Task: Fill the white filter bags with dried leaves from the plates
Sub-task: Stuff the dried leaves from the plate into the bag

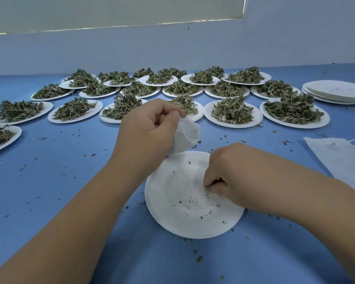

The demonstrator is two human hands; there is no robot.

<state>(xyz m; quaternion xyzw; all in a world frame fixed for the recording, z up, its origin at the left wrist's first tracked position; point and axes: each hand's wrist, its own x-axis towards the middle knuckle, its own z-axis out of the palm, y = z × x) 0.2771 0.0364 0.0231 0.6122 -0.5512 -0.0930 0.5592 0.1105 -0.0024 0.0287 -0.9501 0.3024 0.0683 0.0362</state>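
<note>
Head view shows the fingertips [209,182] of the right hand [230,171] bunched, pinching the last leaf scraps [210,187] off the nearly bare plate [172,220], while the left hand [150,128] pinches the white filter bag [188,135] just above its far rim, probably to shorten the carry; heaped plates [232,111] wait beyond.

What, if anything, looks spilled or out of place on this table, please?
Small dried leaf crumbs lie scattered over the blue table, mostly around the nearly empty white paper plate under the right hand. Nothing else stands out.
</note>
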